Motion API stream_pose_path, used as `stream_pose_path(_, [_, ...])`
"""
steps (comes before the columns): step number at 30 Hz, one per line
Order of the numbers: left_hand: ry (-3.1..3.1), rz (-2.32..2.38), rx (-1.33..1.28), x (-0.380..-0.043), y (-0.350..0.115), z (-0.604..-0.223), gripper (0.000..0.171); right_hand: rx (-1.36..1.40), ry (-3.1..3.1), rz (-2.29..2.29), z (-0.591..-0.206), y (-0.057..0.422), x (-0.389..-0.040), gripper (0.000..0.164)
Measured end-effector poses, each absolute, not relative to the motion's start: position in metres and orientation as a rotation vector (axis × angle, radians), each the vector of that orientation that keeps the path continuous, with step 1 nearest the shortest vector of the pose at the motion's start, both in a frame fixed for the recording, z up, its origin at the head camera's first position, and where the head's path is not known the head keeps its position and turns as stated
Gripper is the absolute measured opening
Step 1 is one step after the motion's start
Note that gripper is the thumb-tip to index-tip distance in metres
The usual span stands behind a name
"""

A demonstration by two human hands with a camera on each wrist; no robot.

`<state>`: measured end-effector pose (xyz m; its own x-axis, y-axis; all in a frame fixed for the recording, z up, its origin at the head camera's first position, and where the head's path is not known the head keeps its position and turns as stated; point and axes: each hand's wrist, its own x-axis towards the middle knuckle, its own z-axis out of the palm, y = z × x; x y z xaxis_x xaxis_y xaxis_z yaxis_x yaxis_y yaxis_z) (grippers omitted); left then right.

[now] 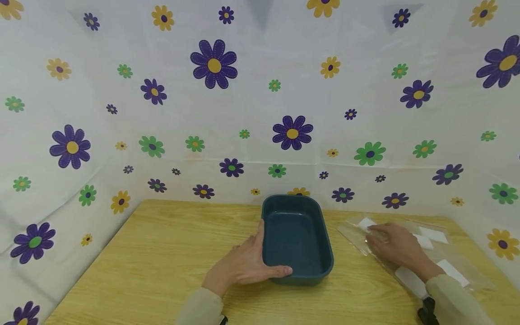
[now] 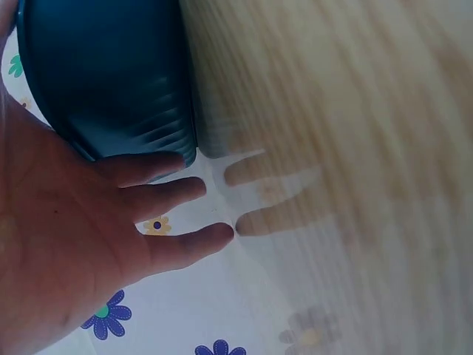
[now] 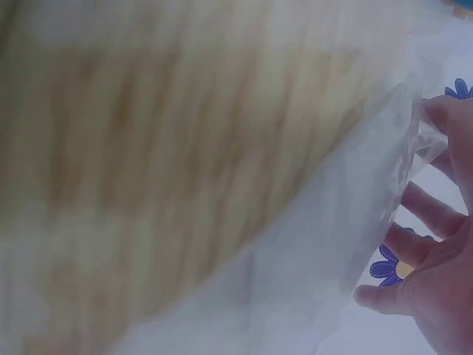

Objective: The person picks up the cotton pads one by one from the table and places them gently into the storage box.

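A dark blue rectangular bin [image 1: 298, 241] stands on the wooden table, its inside bare. Along its left side lies my left hand [image 1: 245, 264], thumb over the near rim and the other fingers against the outer wall. In the left wrist view those fingers [image 2: 166, 196] are straight and spread beside the bin. To the right of the bin, my right hand [image 1: 396, 246] pinches a clear plastic bag [image 1: 350, 235] with a white label. The right wrist view has the bag's sheet [image 3: 332, 214] raised at the fingers.
More clear bags with white labels [image 1: 452, 271] lie under and beside the right forearm. The wooden table [image 1: 162, 253] backs onto a white flower-print cloth [image 1: 243, 108], which also hangs along both sides.
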<state>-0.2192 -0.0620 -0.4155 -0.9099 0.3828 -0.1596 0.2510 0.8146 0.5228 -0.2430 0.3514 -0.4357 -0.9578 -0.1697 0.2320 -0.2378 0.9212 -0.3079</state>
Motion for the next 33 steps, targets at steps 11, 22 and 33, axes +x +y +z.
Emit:
stream_pose_path(11, [2.703, 0.704, 0.459, -0.219, -0.058, -0.412, 0.141, 0.270, -2.834, 0.588, -0.426, 0.349, -0.233, 0.039])
stream_pose_path(22, [2.685, 0.714, 0.412, -0.216, -0.057, -0.411, 0.141, 0.354, -2.615, 0.598, -0.417, 0.338, -0.227, 0.033])
stream_pose_path(33, [2.676, 0.759, 0.435, -0.217, -0.060, -0.412, 0.138, 0.484, -2.382, 0.745, -0.405, 0.313, -0.214, 0.027])
